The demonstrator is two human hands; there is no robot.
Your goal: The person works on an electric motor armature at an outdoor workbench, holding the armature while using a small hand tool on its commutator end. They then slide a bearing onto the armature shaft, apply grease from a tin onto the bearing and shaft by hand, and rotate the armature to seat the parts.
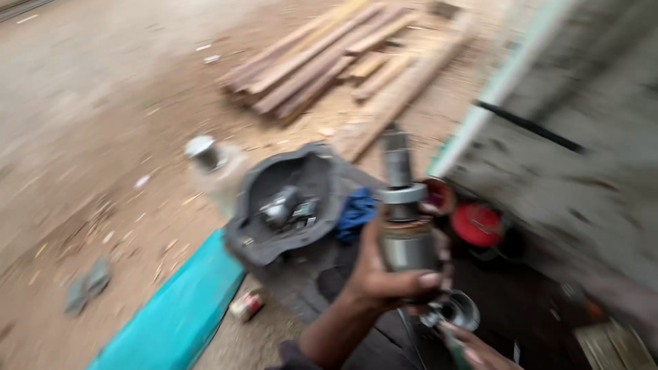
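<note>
Two hands in head view: left hand grips upright motor armature mid-frame, above dark mat. Right hand holds green-handled tool by metal ring. Grey housing left of armature.

The left hand is raised upright on a bent wrist, its forearm rising from the lower edge of the view. Its fingers wrap from the left around the lower body of a metal motor core, held vertical, with the thumb laid across the front and its nail facing the camera. The right hand sits just below and to the right of that core, low in the view and only partly visible, fingers curled around a small tool that touches a round metal part there. Both hands are blurred.
</note>
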